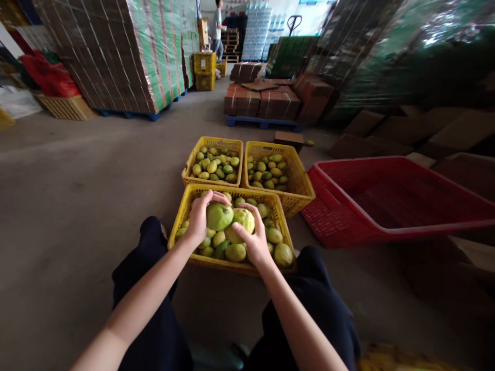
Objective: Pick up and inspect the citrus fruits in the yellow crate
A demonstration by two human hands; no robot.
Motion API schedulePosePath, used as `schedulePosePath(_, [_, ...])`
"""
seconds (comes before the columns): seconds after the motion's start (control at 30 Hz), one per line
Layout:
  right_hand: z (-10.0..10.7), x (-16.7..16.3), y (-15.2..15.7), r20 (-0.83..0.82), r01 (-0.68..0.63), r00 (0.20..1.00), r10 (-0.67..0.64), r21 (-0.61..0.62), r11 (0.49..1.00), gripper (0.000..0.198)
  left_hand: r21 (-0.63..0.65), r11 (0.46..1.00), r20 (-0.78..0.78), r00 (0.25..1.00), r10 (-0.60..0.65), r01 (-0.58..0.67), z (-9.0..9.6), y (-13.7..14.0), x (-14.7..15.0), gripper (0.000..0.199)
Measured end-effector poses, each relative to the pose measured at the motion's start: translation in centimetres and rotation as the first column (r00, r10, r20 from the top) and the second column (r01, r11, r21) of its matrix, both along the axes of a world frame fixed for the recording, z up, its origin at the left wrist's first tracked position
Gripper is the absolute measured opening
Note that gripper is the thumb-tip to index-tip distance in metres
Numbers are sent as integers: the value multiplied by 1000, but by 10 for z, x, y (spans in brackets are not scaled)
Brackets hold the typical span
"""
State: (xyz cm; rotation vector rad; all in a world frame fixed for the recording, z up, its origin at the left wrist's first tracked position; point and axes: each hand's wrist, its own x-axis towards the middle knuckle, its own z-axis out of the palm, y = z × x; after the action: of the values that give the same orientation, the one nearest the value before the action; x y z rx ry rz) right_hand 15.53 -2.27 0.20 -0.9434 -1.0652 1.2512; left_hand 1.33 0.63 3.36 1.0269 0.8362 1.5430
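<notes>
Over the near yellow crate (232, 265), my left hand (199, 219) is closed round a smooth green lemon (219, 216). Right beside it, my right hand (253, 234) grips a paler, ridged yellow-green lemon (244, 219) between thumb and fingers. The two lemons touch or nearly touch. Under my hands the crate holds many more green and yellowish lemons, such as a large lemon (283, 255) in its near right corner. My palms and wrists hide part of the pile.
Behind stand a left yellow crate (185, 172) and a right yellow crate (301, 178), both with lemons. A large red basket (328, 226) is at the right. Further off are flattened cartons on a blue pallet (263, 122), wrapped stacks (162, 56) and a walking person (217, 31).
</notes>
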Motion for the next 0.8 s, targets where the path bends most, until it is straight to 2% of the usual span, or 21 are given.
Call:
schedulePosePath(0.07, [-3, -2, 3, -171, 17, 985, -34, -103, 994, 50, -237, 970, 196, 981, -9, 57, 3, 3, 6, 44])
schedulePosePath(0.17, [-6, -5, 9, -343, 10, 934, -97, -245, 969, 40, -512, 849, 439, 890, 125, 133, 3, 7, 14, 30])
schedulePosePath(0.23, [-6, -7, 14, -383, 5, 914, -131, -313, 950, 35, -606, 776, 512, 832, 213, 175, -1, 11, 18, 25])
schedulePosePath(0.33, [-6, -7, 20, -430, -11, 888, -164, -377, 926, 31, -635, 718, 577, 793, 194, 286, -11, 15, 23, 27])
schedulePosePath(0.47, [-3, 3, 26, -513, -75, 844, -158, -404, 912, 31, -638, 704, 588, 788, 183, 312, -16, 18, 24, 24])
schedulePosePath(0.53, [-3, 11, 29, -545, -112, 826, -143, -407, 907, 31, -616, 720, 598, 784, 165, 319, -14, 18, 22, 24])
schedulePosePath(0.67, [-7, 21, 34, -552, -79, 807, -208, -450, 890, 26, -559, 774, 622, 767, 154, 298, -7, 14, 13, 27])
schedulePosePath(0.8, [-15, 18, 37, -512, -75, 836, -200, -467, 881, 27, -579, 767, 607, 775, 178, 277, -1, 13, 10, 27])
